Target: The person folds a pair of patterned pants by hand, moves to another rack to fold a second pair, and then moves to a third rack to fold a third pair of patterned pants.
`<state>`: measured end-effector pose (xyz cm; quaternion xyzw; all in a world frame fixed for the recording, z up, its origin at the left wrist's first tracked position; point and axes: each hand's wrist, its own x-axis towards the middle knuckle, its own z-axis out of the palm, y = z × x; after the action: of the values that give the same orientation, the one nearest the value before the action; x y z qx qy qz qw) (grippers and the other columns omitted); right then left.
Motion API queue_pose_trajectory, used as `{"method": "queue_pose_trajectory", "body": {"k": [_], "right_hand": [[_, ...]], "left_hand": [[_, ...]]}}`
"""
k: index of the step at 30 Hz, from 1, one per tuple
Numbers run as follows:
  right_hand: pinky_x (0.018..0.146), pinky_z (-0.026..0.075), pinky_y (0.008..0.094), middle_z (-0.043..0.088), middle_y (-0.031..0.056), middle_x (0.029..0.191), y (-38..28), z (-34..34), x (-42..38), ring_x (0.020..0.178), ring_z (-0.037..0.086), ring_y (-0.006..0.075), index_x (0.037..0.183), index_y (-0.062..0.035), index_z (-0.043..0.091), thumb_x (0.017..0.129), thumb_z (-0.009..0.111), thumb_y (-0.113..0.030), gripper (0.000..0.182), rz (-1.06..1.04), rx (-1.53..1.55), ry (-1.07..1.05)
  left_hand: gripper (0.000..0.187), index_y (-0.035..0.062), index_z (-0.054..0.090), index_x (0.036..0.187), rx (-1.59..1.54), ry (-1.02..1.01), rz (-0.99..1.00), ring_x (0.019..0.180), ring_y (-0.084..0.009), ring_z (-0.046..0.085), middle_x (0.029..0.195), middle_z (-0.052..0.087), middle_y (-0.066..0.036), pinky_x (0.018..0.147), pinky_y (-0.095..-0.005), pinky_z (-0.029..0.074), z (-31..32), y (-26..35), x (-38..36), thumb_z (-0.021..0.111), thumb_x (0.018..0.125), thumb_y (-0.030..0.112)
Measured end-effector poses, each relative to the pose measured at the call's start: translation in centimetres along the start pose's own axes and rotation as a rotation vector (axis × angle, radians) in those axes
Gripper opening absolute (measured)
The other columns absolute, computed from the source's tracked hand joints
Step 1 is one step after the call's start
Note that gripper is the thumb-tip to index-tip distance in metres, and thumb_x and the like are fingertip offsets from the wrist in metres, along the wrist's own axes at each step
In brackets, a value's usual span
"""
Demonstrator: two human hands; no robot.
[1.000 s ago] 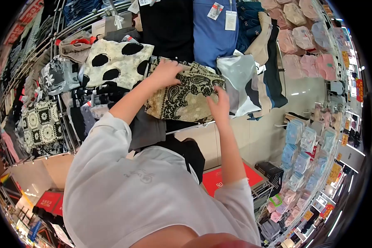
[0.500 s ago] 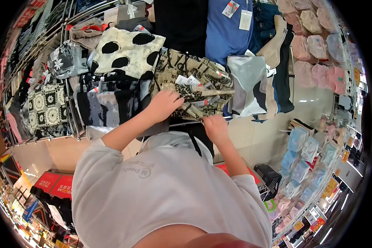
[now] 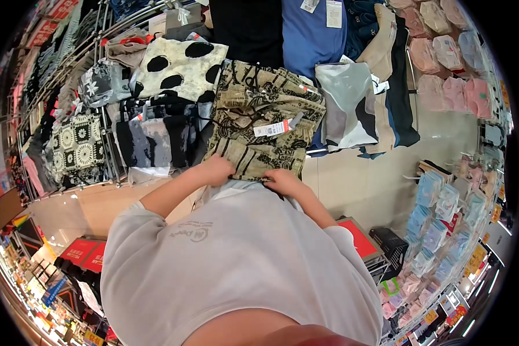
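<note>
A pair of tan pants (image 3: 265,109) with a black print and a dark drawstring lies spread on the display, its near edge hanging toward my body. A white and red price tag (image 3: 272,128) rests on top. My left hand (image 3: 218,169) is closed on the near left corner of the cloth. At the near right edge, my right hand (image 3: 284,181) pinches the same pants, fingers partly hidden. Left of them sit a cream cloth with black spots (image 3: 181,66) and a folded black and grey garment (image 3: 155,138). A grey and white folded garment (image 3: 347,104) lies to the right.
Black (image 3: 245,32) and blue garments (image 3: 314,34) lie at the back. Metal rails (image 3: 112,144) edge the display on the left. Packaged pink items (image 3: 450,92) hang at the right. A black basket (image 3: 389,248) stands at lower right, near a red sign (image 3: 357,237).
The pants went from bunched folds to a flatter spread, and their near edge came toward my body. Both hands moved down and nearer to me, and one tag now shows instead of several.
</note>
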<state>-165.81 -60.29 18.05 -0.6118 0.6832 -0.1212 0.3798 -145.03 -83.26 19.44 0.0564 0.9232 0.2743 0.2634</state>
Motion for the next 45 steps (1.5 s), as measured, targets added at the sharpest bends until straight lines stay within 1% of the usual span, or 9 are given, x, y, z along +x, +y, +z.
{"method": "queue_pose_trajectory", "body": {"k": [2, 4, 7, 15, 20, 24, 26, 32, 45], "right_hand": [[0.072, 0.055, 0.0381, 0.071, 0.0152, 0.087, 0.0, -3.0, 0.4, 0.081, 0.070, 0.0301, 0.110, -0.0073, 0.071, 0.085, 0.072, -0.021, 0.028, 0.198, 0.453, -0.030], [0.073, 0.054, 0.0372, 0.071, 0.0123, 0.085, 2.1, -3.6, 1.3, 0.078, 0.068, 0.0269, 0.108, -0.0026, 0.071, 0.083, 0.077, -0.017, 0.029, 0.324, 0.656, 0.427], [0.091, 0.051, 0.0398, 0.067, 0.0171, 0.116, 5.8, -6.1, 2.1, 0.106, 0.065, 0.0305, 0.120, 0.0014, 0.062, 0.077, 0.081, -0.011, 0.049, 0.468, 0.324, 0.931], [0.089, 0.054, 0.0350, 0.072, 0.0157, 0.111, 10.5, -4.8, 5.5, 0.101, 0.070, 0.0247, 0.124, 0.0056, 0.059, 0.076, 0.085, -0.015, 0.059, 0.454, 0.850, 0.767], [0.084, 0.055, 0.0330, 0.073, 0.0124, 0.110, 6.0, -5.5, 2.4, 0.093, 0.069, 0.0182, 0.126, 0.0051, 0.059, 0.082, 0.081, -0.010, 0.051, 0.269, 0.832, 0.789], [0.085, 0.053, 0.0332, 0.072, 0.0124, 0.107, 2.1, -4.9, -2.5, 0.095, 0.069, 0.0221, 0.138, -0.0004, 0.056, 0.084, 0.079, -0.007, 0.059, 0.139, 0.961, 0.769], [0.082, 0.051, 0.0349, 0.068, 0.0134, 0.099, 0.3, -5.2, -4.6, 0.091, 0.067, 0.0306, 0.137, -0.0094, 0.061, 0.083, 0.078, -0.005, 0.057, -0.119, 0.344, 0.799], [0.069, 0.046, 0.0410, 0.055, 0.0144, 0.087, -4.1, -3.7, -10.7, 0.081, 0.058, 0.0347, 0.131, -0.0131, 0.067, 0.071, 0.078, 0.000, 0.063, -0.352, 0.212, 0.780], [0.099, 0.048, 0.0324, 0.063, 0.0105, 0.119, -19.6, 2.7, -18.7, 0.114, 0.061, 0.0226, 0.127, -0.0027, 0.060, 0.073, 0.067, 0.015, 0.057, -0.489, 0.804, 0.229]], "left_hand": [[0.023, 0.0076, 0.071, 0.101, -0.113, -0.007, -0.003, 0.099, -0.0283, 0.065, 0.093, 0.068, -0.010, 0.085, -0.0444, 0.047, -1.2, 0.4, 0.0, 0.065, 0.081, 0.015], [0.023, 0.0078, 0.070, 0.104, -0.514, -0.052, -0.165, 0.106, -0.0345, 0.064, 0.101, 0.069, -0.010, 0.089, -0.0435, 0.049, -4.7, 0.9, 1.3, 0.065, 0.084, 0.019], [0.038, 0.0021, 0.062, 0.119, -0.313, 0.687, -0.093, 0.107, -0.0400, 0.061, 0.112, 0.064, -0.018, 0.091, -0.0459, 0.051, -4.3, -0.1, 5.5, 0.068, 0.084, 0.014], [0.081, -0.0024, 0.046, 0.145, -0.667, 0.615, -0.603, 0.122, -0.0407, 0.059, 0.132, 0.060, -0.028, 0.102, -0.0456, 0.048, -8.8, 2.8, 13.9, 0.082, 0.078, 0.026], [0.086, -0.0048, 0.050, 0.144, -0.744, 0.739, -0.448, 0.125, -0.0369, 0.060, 0.135, 0.061, -0.027, 0.105, -0.0391, 0.047, -4.9, 1.6, 12.1, 0.086, 0.076, 0.034], [0.068, -0.0056, 0.056, 0.137, -0.995, 0.704, -0.401, 0.117, -0.0281, 0.063, 0.128, 0.065, -0.022, 0.100, -0.0362, 0.048, -2.2, 5.7, 6.9, 0.083, 0.081, 0.023], [0.037, -0.0015, 0.062, 0.121, -1.077, 0.757, -0.312, 0.105, -0.0137, 0.062, 0.114, 0.069, -0.009, 0.094, -0.0307, 0.049, -2.5, 10.3, 3.4, 0.076, 0.088, 0.005], [0.039, 0.0019, 0.063, 0.120, -1.066, 0.889, -0.361, 0.115, -0.0169, 0.061, 0.119, 0.067, -0.010, 0.098, -0.0312, 0.049, 1.9, 21.2, -3.1, 0.077, 0.084, -0.005], [0.025, 0.0063, 0.069, 0.103, -0.673, 1.521, -0.291, 0.090, -0.0248, 0.071, 0.101, 0.075, -0.010, 0.080, -0.0344, 0.055, 12.7, 38.5, -17.5, 0.081, 0.081, 0.003]]}}
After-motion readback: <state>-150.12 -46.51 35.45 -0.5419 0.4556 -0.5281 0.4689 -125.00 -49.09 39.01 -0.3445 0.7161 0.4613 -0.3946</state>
